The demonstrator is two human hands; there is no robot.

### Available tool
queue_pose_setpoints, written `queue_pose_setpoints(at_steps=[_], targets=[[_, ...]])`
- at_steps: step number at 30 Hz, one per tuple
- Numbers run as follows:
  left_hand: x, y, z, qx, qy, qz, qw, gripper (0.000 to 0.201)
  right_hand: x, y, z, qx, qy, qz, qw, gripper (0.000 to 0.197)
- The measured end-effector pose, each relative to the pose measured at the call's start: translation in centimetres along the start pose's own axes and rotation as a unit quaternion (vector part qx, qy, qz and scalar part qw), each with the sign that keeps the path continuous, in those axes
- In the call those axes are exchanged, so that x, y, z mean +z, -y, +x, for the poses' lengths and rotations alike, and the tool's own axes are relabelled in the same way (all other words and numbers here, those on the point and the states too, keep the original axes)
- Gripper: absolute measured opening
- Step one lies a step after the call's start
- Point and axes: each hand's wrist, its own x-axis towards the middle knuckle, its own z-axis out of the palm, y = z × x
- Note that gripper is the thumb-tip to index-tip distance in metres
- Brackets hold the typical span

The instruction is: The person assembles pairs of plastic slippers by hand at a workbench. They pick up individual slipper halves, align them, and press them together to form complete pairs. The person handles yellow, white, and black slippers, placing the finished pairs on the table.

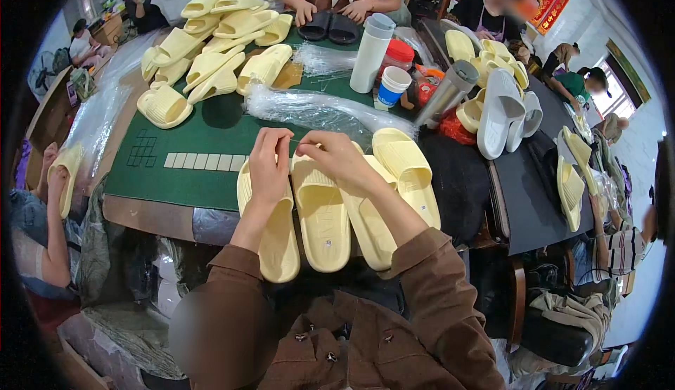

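Several pale yellow slide slippers lie side by side at the near table edge, soles toward me, among them a middle slipper (323, 225) and a right-hand slipper (415, 179). Over their straps, my left hand (271, 161) and my right hand (334, 157) come close together with fingers pinched. Anything between those fingertips is too small to make out. Left of my hands, a row of pale square pieces (204, 161) lies on the green cutting mat (179, 190). Just beyond my hands is a bundle of clear plastic bags (316, 109).
A heap of yellow slippers (211, 46) fills the far left. A white tumbler (373, 53), a paper cup (392, 86), a red-lidded jar (399, 54) and a steel flask (448, 95) stand right of centre. Across the table, a person handles black slippers (329, 28). White slippers (500, 112) are farther right.
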Motion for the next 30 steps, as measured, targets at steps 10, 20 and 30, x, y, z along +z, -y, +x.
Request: queue_pose_setpoints(at_steps=[10,20,30], targets=[[0.5,0.9,-0.3,0.056,0.053,0.075,0.994,0.008,0.1,-0.3,-0.6,0.009,-0.111,0.033,0.993,0.017],[0.3,0.5,0.0,0.061,0.027,0.061,0.996,0.011,-0.2,-0.3,-0.9,0.01,-0.073,0.076,0.994,0.014],[-5.3,-15.5,2.0,0.25,-0.004,-0.153,0.956,0.014,-0.6,-1.8,-1.0,-0.008,-0.091,0.133,0.987,0.012]])
